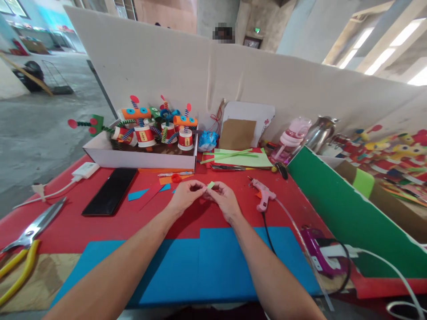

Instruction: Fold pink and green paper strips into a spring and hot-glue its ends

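Pinching a small pale-green piece [211, 185] in the right hand [224, 198], with the left hand [186, 195] pinched narrow just beside, above the red table covering [133, 229]; too small to read, yellow labels [143, 135] on red-and-white cups [145, 141] and a red logo [266, 122] on white board [248, 110]

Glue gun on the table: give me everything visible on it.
Pink, plastic-looking glue gun, lying on its side on the red surface, right of the right hand. Nozzle points far-left, grip toward the person. Orange trigger. Black cord leaves the grip; translucent strand trails from the rear. No hand touches it. Heat unclear.
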`<move>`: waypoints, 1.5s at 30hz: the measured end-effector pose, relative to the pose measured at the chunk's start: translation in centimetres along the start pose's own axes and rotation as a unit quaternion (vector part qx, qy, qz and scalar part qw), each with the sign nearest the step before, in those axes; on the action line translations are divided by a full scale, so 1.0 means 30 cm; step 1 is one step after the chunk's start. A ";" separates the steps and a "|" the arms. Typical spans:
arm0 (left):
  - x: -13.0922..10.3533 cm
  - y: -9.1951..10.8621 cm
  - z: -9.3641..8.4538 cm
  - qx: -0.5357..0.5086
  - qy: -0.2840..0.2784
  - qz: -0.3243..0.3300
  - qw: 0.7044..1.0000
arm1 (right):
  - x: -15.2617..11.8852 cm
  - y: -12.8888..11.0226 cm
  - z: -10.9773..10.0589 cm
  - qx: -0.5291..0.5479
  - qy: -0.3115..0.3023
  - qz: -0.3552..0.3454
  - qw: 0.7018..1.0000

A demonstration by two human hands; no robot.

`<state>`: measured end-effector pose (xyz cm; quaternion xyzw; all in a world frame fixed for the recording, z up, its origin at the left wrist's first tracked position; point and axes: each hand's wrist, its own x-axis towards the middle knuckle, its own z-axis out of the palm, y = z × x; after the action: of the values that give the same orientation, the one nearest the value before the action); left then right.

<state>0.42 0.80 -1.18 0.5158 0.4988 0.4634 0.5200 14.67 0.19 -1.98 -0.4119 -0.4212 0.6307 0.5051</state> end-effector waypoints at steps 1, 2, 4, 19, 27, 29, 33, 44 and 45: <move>0.001 -0.001 0.000 -0.004 0.003 0.001 1.000 | -0.002 -0.001 0.001 0.001 0.000 0.000 1.000; 0.001 -0.003 0.000 -0.011 0.004 0.000 1.000 | -0.003 -0.001 0.003 0.004 0.002 0.000 1.000; 0.002 -0.006 0.002 -0.030 0.005 -0.005 1.000 | -0.005 0.001 0.007 0.013 0.007 0.005 1.000; -0.010 0.006 0.011 -0.093 -0.020 -0.045 0.994 | -0.005 -0.002 0.015 0.015 -0.007 -0.016 1.000; -0.002 0.000 -0.001 -0.118 -0.037 -0.047 0.991 | -0.003 -0.008 0.011 -0.029 -0.020 -0.050 0.998; -0.001 -0.004 -0.002 -0.124 -0.042 -0.048 0.990 | -0.001 -0.005 0.008 -0.035 -0.018 -0.051 0.998; -0.003 -0.002 -0.001 -0.128 -0.043 -0.049 0.990 | 0.001 -0.001 0.007 -0.031 -0.016 -0.057 0.998; -0.007 0.006 0.004 -0.123 -0.018 -0.056 0.991 | -0.004 -0.002 0.015 0.007 -0.016 -0.039 0.999; -0.007 0.004 0.005 -0.116 -0.013 -0.051 0.992 | -0.004 -0.002 0.014 0.015 -0.012 -0.032 0.999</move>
<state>0.55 0.60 -1.05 0.4315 0.4606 0.4845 0.6058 14.30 0.03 -1.80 -0.3831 -0.4301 0.6254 0.5264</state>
